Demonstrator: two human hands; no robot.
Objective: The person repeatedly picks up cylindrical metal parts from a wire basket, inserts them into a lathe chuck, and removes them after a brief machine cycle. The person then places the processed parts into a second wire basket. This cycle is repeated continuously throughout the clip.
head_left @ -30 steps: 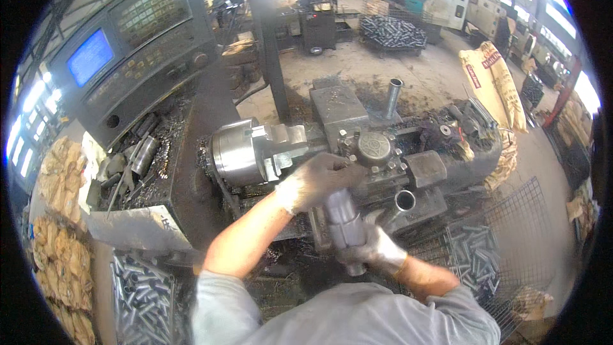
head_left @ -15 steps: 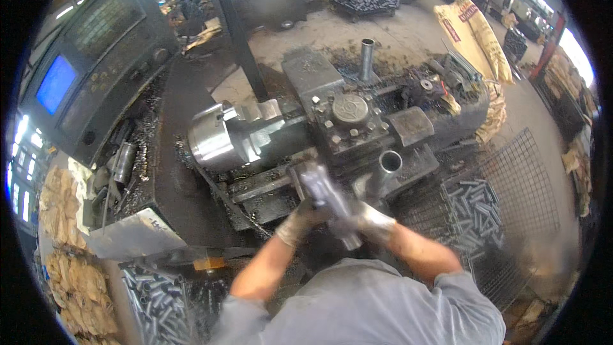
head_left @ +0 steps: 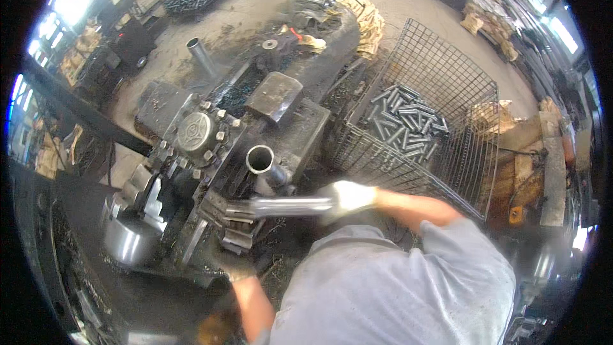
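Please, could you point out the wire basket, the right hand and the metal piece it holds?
Wire basket (head_left: 447,67), head view: mesh wall.
Right hand (head_left: 350,198), head view: gloved middle.
Metal piece (head_left: 292,207), head view: shiny middle.

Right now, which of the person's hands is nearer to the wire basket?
Right. The right hand, holding a shiny metal piece, is just off the wire basket's near left side; the left hand is farther left, beside the machine.

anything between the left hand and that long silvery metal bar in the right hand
Yes, in this view: a grey, ridged metal block lies between the dark-gloved left hand and the long silvery metal bar.
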